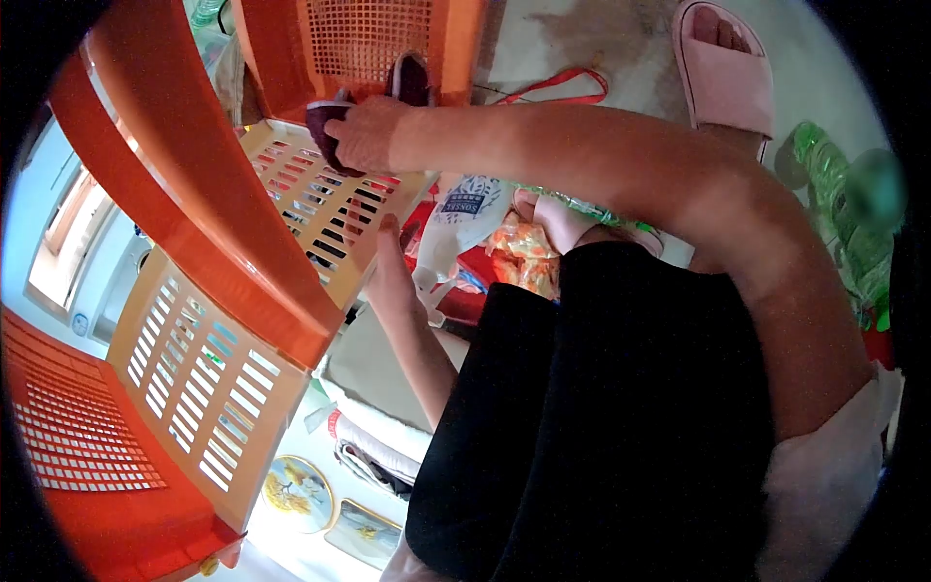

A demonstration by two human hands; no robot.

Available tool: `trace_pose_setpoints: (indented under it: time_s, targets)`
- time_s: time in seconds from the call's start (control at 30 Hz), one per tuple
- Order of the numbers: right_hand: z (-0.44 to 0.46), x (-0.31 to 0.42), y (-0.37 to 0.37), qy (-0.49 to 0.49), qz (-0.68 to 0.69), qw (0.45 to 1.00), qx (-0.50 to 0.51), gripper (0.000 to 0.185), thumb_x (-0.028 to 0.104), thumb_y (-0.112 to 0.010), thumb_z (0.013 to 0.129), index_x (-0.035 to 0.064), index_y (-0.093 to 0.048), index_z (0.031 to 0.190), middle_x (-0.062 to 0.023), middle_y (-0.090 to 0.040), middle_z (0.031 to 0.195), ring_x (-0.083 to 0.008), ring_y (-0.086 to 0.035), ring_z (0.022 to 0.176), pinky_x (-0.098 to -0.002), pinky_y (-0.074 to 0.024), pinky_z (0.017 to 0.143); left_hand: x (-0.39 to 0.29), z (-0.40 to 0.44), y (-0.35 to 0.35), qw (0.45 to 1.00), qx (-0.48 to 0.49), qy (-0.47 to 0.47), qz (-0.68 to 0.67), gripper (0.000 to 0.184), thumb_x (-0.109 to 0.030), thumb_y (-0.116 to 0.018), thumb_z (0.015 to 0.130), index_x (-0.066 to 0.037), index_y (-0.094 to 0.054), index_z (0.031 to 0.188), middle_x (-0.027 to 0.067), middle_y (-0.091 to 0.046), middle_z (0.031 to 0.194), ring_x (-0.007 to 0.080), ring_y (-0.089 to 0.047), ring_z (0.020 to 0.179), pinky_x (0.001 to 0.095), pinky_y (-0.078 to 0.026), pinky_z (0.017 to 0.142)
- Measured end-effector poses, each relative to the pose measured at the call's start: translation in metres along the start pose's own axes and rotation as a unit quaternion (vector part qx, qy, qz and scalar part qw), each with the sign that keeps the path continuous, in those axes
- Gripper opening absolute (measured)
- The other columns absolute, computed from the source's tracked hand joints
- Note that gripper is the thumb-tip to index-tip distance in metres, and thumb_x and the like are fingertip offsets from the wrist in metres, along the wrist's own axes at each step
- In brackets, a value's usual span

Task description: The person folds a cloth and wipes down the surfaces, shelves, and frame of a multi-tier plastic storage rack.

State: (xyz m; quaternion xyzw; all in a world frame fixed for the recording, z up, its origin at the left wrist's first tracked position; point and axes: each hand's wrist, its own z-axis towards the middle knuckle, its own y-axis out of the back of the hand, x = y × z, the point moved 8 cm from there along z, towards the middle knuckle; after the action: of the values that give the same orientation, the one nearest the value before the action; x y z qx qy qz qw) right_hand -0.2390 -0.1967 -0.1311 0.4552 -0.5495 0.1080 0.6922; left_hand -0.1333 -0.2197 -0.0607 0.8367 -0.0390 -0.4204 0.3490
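A single head-worn camera is employed, aimed forward and down across the black-clad lap [659, 417]. A wide, strongly curved field is recorded, bounded by dark rounded corners. The orange-and-cream rack [228, 228] is framed at close range on the left; the floor [621, 39] is viewed from above, upper right.

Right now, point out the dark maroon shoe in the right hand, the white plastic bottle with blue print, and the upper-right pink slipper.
Dark maroon shoe [321, 128]: head view, dark outer surface.
White plastic bottle [469, 209]: head view, printed front.
Upper-right pink slipper [727, 87]: head view, wide strap.
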Motion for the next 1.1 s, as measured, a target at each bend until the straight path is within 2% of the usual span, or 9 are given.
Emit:
trace_pose_setpoints:
  time_s: [0.13,0.2,0.33,0.43,0.7,0.87,1.0,1.07,1.1]
  targets:
    - [-0.043,0.003,0.01,0.1,-0.071,0.992,0.007,0.017,0.013,-0.055,0.073,0.0065,-0.064,0.087,-0.0092,-0.055,0.101,-0.0268,-0.058,0.09,-0.0359,-0.0489,0.072,0.0,0.002,0.0,1.0,0.015,-0.025,-0.003,0.052,-0.008,-0.055,0.081,0.0,-0.031,0.126,0.0133,-0.044,0.12,0.0205,-0.049,0.104,0.0295,-0.045,0.083]
    - [-0.062,0.004,0.005,0.134,-0.073,0.985,0.084,0.017,0.013,-0.055,0.073,0.0067,-0.064,0.086,-0.009,-0.056,0.099,-0.0259,-0.058,0.09,-0.0353,-0.0481,0.072,0.001,0.002,-0.001,1.0,0.008,-0.013,0.0,0.053,-0.007,-0.055,0.08,0.0,-0.031,0.127,0.0137,-0.043,0.121,0.0208,-0.049,0.105,0.03,-0.045,0.083]
    - [-0.062,0.0,0.002,0.097,-0.074,0.985,0.122,0.017,0.014,-0.055,0.073,0.0073,-0.065,0.086,-0.0082,-0.057,0.101,-0.0237,-0.058,0.09,-0.0361,-0.0473,0.071,0.0,0.005,-0.002,0.999,0.007,-0.019,0.029,0.055,-0.006,-0.055,0.08,0.0,-0.028,0.128,0.0146,-0.041,0.123,0.0222,-0.048,0.106,0.0315,-0.046,0.083]
    - [-0.072,0.018,0.009,0.132,-0.19,0.973,-0.024,0.017,0.017,-0.055,0.07,0.0089,-0.066,0.079,-0.0061,-0.057,0.1,-0.0199,-0.056,0.09,-0.0363,-0.0449,0.072,0.001,0.002,0.001,1.0,0.012,-0.004,-0.014,0.057,-0.005,-0.054,0.08,0.0,-0.026,0.129,0.0154,-0.04,0.124,0.023,-0.048,0.107,0.0332,-0.046,0.084]
    - [-0.064,0.017,0.012,0.165,-0.126,0.97,-0.13,0.015,0.02,-0.059,0.067,0.011,-0.067,0.077,-0.0035,-0.059,0.096,-0.0207,-0.053,0.095,-0.0344,-0.0432,0.077,0.005,0.004,0.007,1.0,0.029,0.01,0.004,0.057,-0.005,-0.053,0.081,-0.001,-0.024,0.13,0.0157,-0.039,0.125,0.0234,-0.047,0.108,0.0342,-0.048,0.083]
    - [-0.044,0.014,0.003,0.129,-0.123,0.984,0.022,0.014,0.016,-0.061,0.066,0.0087,-0.067,0.075,-0.0067,-0.062,0.089,-0.0204,-0.058,0.089,-0.0349,-0.0472,0.066,0.007,0.006,0.006,1.0,0.024,0.007,0.008,0.056,-0.006,-0.053,0.081,0.0,-0.026,0.129,0.0152,-0.041,0.123,0.023,-0.046,0.11,0.0333,-0.047,0.083]
    - [-0.048,-0.005,0.046,0.092,-0.204,0.974,0.026,0.015,0.013,-0.06,0.066,0.0073,-0.067,0.078,-0.0105,-0.063,0.08,-0.0247,-0.061,0.079,-0.0379,-0.0485,0.063,0.01,0.008,0.011,0.999,0.031,-0.016,0.018,0.056,-0.006,-0.054,0.081,0.0,-0.027,0.129,0.0151,-0.043,0.123,0.0232,-0.045,0.111,0.0334,-0.046,0.084]
    - [-0.04,-0.031,0.067,0.013,-0.065,0.997,0.047,0.016,0.009,-0.056,0.067,0.0063,-0.066,0.079,-0.015,-0.062,0.073,-0.0301,-0.061,0.074,-0.0406,-0.0488,0.064,0.01,0.008,0.01,0.999,0.028,-0.019,0.01,0.056,-0.006,-0.054,0.081,0.0,-0.026,0.129,0.0152,-0.043,0.122,0.0234,-0.045,0.111,0.034,-0.046,0.085]
    - [-0.043,-0.026,0.075,0.036,-0.035,0.993,0.104,0.021,0.008,-0.053,0.067,0.0058,-0.065,0.085,-0.0183,-0.061,0.08,-0.0327,-0.059,0.08,-0.0404,-0.0481,0.068,0.009,0.008,0.008,0.999,0.024,-0.023,0.005,0.056,-0.006,-0.054,0.081,0.0,-0.026,0.129,0.0154,-0.043,0.122,0.0237,-0.045,0.111,0.0345,-0.045,0.086]
